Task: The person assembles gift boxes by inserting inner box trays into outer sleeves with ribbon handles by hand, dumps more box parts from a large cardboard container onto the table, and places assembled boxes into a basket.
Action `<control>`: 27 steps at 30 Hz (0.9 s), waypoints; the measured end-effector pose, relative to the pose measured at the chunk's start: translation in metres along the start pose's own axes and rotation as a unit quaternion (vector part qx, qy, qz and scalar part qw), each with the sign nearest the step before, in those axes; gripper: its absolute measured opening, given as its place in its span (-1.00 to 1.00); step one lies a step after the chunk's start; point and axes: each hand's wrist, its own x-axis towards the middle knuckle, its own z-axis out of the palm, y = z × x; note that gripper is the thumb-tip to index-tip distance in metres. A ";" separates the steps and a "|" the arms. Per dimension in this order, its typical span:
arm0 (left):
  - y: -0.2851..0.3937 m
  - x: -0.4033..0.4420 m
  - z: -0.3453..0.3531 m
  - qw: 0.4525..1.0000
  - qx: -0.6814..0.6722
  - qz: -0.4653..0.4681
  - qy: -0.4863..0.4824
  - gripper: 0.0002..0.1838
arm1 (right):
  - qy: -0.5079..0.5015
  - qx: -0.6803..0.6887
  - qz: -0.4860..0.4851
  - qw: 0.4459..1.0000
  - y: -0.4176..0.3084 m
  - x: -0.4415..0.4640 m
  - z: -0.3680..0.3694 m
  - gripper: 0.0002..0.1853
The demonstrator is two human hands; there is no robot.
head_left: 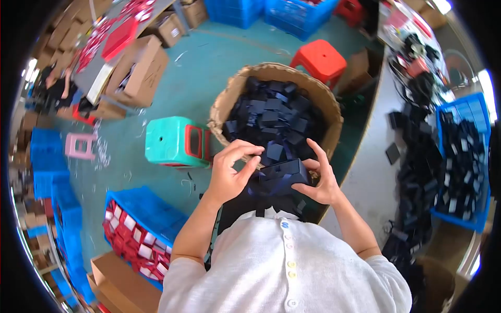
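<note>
A small dark navy box [288,173] is in front of my chest, with what looks like a dark ribbon [271,187] along its near side. My right hand [324,182] grips the box by its right end, thumb on the near side and fingers behind. Just left of the box, my left hand [229,172] is closed, thumb and forefinger bent towards each other. What they hold, if anything, is too small to make out. Beyond both hands stands a large round cardboard bin [223,104] piled with similar dark boxes [271,117].
On the left are a green stool [166,141] and a blue crate [151,206] of red and white boxes. A red stool [322,58] stands behind the bin. The table [360,172] on the right carries heaped dark boxes [417,177] and a blue crate [482,201]. A person [58,88] is far left.
</note>
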 end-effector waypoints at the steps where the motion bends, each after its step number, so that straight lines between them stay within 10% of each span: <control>1: 0.006 0.003 0.002 1.000 -0.008 0.006 -0.016 -0.83 | 0.016 0.007 -0.011 1.000 0.000 -0.009 0.002 0.11; 11: 0.018 0.059 0.062 0.919 0.006 0.141 -0.368 -0.89 | 0.197 -0.025 -0.040 0.979 -0.002 -0.064 -0.011 0.06; 19: 0.011 0.087 0.097 0.919 -0.108 0.072 -0.373 -0.93 | 0.364 0.019 -0.001 0.931 -0.003 -0.081 0.004 0.00; 22: 0.008 0.100 0.102 0.929 -0.138 0.005 -0.344 -0.86 | 0.451 -0.127 -0.016 0.883 0.003 -0.098 0.013 -0.44; 27: 0.010 0.085 0.142 0.764 -0.067 0.183 -0.615 -0.65 | 0.555 -0.031 0.052 0.830 -0.002 -0.127 0.060 -0.49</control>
